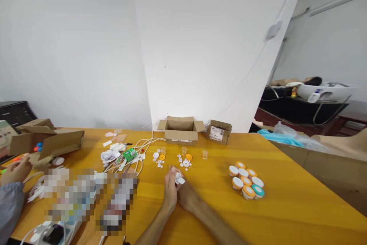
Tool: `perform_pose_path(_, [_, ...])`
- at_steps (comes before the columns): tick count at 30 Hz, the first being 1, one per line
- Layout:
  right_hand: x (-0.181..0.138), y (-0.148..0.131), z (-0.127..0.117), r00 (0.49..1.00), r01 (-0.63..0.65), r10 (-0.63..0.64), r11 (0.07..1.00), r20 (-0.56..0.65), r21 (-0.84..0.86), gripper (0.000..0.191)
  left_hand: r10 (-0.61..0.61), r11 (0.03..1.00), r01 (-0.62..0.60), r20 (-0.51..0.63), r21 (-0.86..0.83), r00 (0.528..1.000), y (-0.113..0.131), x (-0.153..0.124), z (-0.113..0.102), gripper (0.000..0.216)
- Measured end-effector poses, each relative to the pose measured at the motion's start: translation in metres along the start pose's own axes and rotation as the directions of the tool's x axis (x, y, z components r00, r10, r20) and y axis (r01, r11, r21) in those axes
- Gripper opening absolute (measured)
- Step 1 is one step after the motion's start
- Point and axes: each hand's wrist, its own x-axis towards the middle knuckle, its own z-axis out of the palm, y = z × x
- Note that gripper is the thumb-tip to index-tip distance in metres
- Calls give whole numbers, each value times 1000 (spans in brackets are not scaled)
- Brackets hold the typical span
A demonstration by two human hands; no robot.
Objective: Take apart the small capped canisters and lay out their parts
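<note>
Both my hands meet at the middle of the yellow table (286,199). My left hand (170,191) and my right hand (186,195) are closed together around a small white plastic piece (179,179) held at the fingertips. Just beyond them lie loose small white and orange parts (185,159) and small clear cups (204,154). To the right stands a cluster of small round containers with orange, white and teal lids (246,182).
An open cardboard box (181,129) and a smaller box (218,132) stand at the far edge by the wall. White cables and packets (126,155) lie left of centre. Another person's hand (15,171) and sleeve are at far left beside an open carton (46,140).
</note>
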Motion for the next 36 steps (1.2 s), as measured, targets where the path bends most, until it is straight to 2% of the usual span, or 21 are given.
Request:
perform_pose_path(2, [-11,-8,-19,972,148,-148,989,180,15,34,-10,1000,9,-25,-13,1000,0,1,1,56])
perform_pose_path(3, [-16,-12,-28,958,183,-180,983,222,10,38,-21,1000,20,-45,-15,999,0,2,1,55])
perform_pose_path(5, [-22,-19,-44,961,147,-147,989,234,14,42,-38,999,37,-58,-11,998,0,4,2,52])
perform_pose_path(9, [-23,-21,-60,992,-98,80,978,103,183,23,-16,1000,15,35,27,999,0,8,3,51])
perform_pose_path(11, [-20,-18,-62,983,-179,180,946,23,271,24,-1,998,-4,86,61,996,-2,9,3,51])
perform_pose_path(13, [-19,-15,-63,973,-199,225,930,-49,309,30,7,995,-20,133,97,991,-4,9,3,52])
perform_pose_path(15, [-18,-14,-63,971,-193,227,930,-75,313,32,14,990,-37,167,135,986,-7,10,2,51])
perform_pose_path(23, [-16,-20,-69,983,-171,181,951,-14,256,31,14,972,-83,301,218,954,-5,9,-2,50])
perform_pose_path(27, [-15,-20,-70,982,-173,187,922,-6,347,32,-9,973,-71,342,221,940,-2,9,-3,51])
perform_pose_path(31, [-14,-18,-69,978,-192,207,883,13,428,36,-51,972,-29,329,234,943,-5,10,-3,56])
perform_pose_path(36, [-14,-15,-67,969,-223,248,858,8,463,42,-23,971,-67,365,230,931,-3,9,-5,58])
